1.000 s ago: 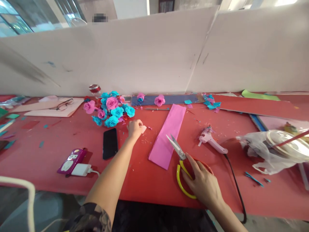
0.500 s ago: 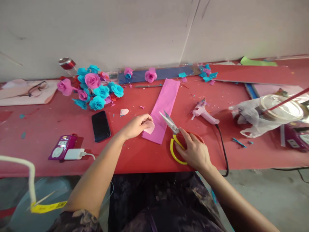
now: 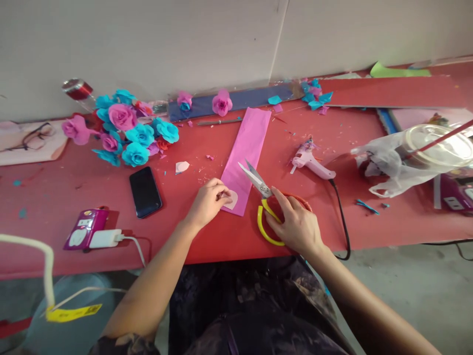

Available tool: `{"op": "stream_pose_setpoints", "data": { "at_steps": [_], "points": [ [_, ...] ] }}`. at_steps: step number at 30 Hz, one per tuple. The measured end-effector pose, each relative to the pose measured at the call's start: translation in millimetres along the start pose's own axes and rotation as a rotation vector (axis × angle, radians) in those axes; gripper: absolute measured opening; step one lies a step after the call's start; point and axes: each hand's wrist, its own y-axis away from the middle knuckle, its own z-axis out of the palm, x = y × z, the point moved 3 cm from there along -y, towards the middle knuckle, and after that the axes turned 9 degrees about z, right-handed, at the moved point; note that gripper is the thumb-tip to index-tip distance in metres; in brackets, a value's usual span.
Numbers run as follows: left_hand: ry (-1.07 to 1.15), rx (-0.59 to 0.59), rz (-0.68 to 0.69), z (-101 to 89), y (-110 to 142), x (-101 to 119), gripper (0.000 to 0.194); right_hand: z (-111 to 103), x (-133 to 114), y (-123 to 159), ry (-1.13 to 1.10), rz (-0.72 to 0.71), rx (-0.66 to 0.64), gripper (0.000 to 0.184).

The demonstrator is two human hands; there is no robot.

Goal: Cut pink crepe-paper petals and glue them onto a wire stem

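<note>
Between thumb and fingers, my left hand pinches a small pale pink petal-shaped paper piece. That piece lies over the lower end of a folded strip of pink crepe paper. My right hand grips scissors with yellow and red handles; their blades are parted and point toward the strip. A second pale petal-shaped piece rests on the red table, left of the strip. To the right lies a pale pink glue gun, its black cord running off the front edge.
Blue and pink paper flowers stand at the back left, near a phone and a purple power socket. Along the wall, a dark blue strip bears single flowers. A plastic bag with a round tub sits on the right.
My left hand has lowered the petal-shaped piece from above the crepe strip's edge to flat against its lower end. The view has shifted slightly; the scissors stay parted in my right hand.
</note>
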Motion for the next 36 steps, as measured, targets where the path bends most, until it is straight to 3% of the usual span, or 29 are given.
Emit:
{"op": "stream_pose_setpoints", "data": {
  "at_steps": [10, 16, 20, 23, 27, 29, 31, 36],
  "points": [
    [-0.003, 0.18, -0.042, -1.9, 16, -7, 0.013, 1, 1, 0, -0.004, -0.001, 0.001, 0.058],
    [-0.013, 0.214, 0.012, -8.9, 20, -8, 0.014, 0, 1, 0, 0.004, -0.019, 0.01, 0.058],
    [-0.202, 0.277, 0.042, -12.3, 33, 1, 0.019, 0, 1, 1, 0.006, -0.03, -0.002, 0.058],
    [-0.337, 0.29, 0.046, 2.7, 57, 22, 0.023, 0, 2, 1, 0.018, -0.03, 0.0, 0.058],
    [-0.325, 0.278, 0.066, 25.3, 73, 44, 0.037, 0, 1, 0, 0.032, -0.03, 0.019, 0.058],
    [-0.292, 0.339, 0.01, 20.5, 67, 40, 0.033, -1, 0, -1, 0.043, -0.03, 0.028, 0.057],
    [-0.298, 0.431, -0.134, 5.7, 54, 24, 0.022, -1, -1, -1, 0.054, -0.029, 0.034, 0.056],
    [-0.088, 0.269, -0.335, -13.4, 22, -18, 0.009, -1, -2, -1, 0.062, -0.024, 0.035, 0.057]
  ]
}}
